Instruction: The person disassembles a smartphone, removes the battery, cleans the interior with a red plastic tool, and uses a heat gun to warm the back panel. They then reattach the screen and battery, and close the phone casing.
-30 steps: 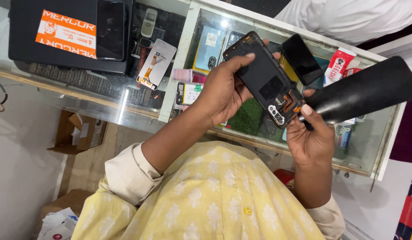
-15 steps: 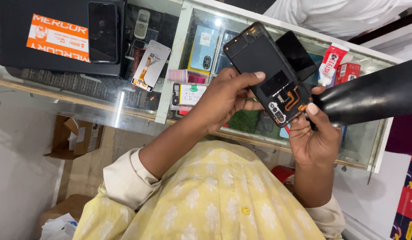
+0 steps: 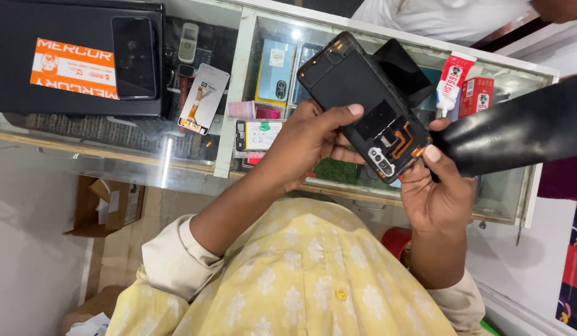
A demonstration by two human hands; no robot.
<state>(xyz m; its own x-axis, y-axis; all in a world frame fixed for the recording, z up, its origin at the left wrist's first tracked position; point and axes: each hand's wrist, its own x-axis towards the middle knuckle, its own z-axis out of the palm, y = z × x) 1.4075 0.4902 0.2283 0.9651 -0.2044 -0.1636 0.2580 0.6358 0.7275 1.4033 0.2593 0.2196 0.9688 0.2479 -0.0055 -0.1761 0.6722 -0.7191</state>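
Opened black phone point(image 3: 363, 106), back cover off w/ orange flex cable showing, is held in the air above the glass table point(image 3: 195, 168), near its far right corner. Left hand point(image 3: 304, 146) fingers are spread along the phone's side, thumb pressed on its back; right hand point(image 3: 434, 193) pinches the camera-end corner, beside a black cone-shaped nozzle point(image 3: 512, 134). Best to keep the grip on the frame edges, not the flex, & hold the phone steady and level.

Black, yellow and orange over a glass counter

The opened phone point(image 3: 363, 102) is black inside with an orange ribbon strip at its 4 o'clock end; the shirt point(image 3: 301, 274) is pale yellow with a white leaf print; at 10 o'clock a black box point(image 3: 27, 31) bears an orange label; at 2 o'clock, a red-and-white tube point(image 3: 451, 81).
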